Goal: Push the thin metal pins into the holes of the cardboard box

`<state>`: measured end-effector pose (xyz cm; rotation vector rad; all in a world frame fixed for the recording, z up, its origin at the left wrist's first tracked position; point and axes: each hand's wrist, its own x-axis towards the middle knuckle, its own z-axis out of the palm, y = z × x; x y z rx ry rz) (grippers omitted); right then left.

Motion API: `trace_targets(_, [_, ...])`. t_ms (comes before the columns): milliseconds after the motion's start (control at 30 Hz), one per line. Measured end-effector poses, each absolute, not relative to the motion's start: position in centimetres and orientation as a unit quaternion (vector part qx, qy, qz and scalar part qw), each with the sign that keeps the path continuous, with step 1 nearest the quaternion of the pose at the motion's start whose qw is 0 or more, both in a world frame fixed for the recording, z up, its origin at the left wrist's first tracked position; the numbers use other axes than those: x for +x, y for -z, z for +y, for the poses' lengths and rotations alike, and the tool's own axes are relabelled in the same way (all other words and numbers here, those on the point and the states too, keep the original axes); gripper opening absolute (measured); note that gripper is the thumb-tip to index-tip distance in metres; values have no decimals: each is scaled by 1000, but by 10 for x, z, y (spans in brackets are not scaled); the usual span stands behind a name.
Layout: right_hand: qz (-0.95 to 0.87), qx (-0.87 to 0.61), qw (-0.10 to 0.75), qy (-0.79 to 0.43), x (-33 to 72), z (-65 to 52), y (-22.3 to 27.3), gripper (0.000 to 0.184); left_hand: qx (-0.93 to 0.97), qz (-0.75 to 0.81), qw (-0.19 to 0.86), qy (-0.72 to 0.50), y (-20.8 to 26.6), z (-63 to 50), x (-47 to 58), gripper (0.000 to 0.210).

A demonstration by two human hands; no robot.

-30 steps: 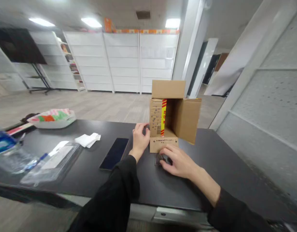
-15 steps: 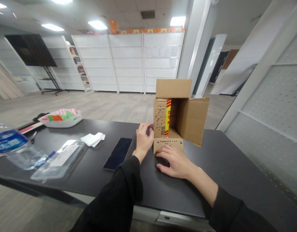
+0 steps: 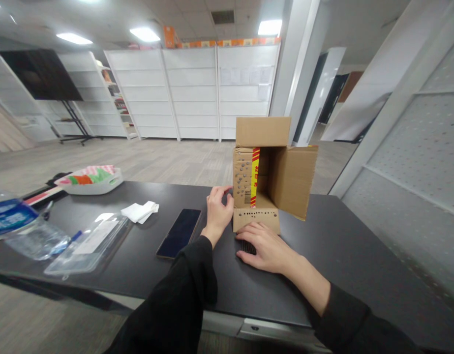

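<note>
An open cardboard box (image 3: 243,182) stands on the dark table, its top flap raised and right flap swung outward. Yellow-and-red tape and grey dots mark its left panel; small dark holes run along the lower front flap (image 3: 263,219). My left hand (image 3: 218,209) is at the box's left side, fingers curved, thumb and forefinger apart, fingertips close against the cardboard. Low in front of that flap, my right hand (image 3: 265,248) curls over a black ridged object (image 3: 248,247), mostly hidden by its fingers and thumb. Left of my left hand lies a phone (image 3: 179,233).
Crumpled white tissue (image 3: 140,211), a clear plastic case (image 3: 88,246) and a water bottle (image 3: 31,231) lie on the left of the table (image 3: 345,255). Behind them sits a white tray (image 3: 101,188) with colourful contents. A perforated panel (image 3: 414,172) rises at the right.
The whole view has shifted slightly, moving everything a little left and up. Both hands keep nearly the same places beside and in front of the box.
</note>
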<state>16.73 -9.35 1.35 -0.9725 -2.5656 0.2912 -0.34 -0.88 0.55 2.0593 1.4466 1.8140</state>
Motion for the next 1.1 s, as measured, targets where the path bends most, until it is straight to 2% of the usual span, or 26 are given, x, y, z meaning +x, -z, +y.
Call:
trace_targets(633, [-902,-373,193,-104,172,-94,-16,25,664,473,25,-578,-8,-10,-3,26])
trace_targets(1100, [-904,-372,185,-98,171,-95,-15,29,663,466,22,-585,-7,-10,-3,24])
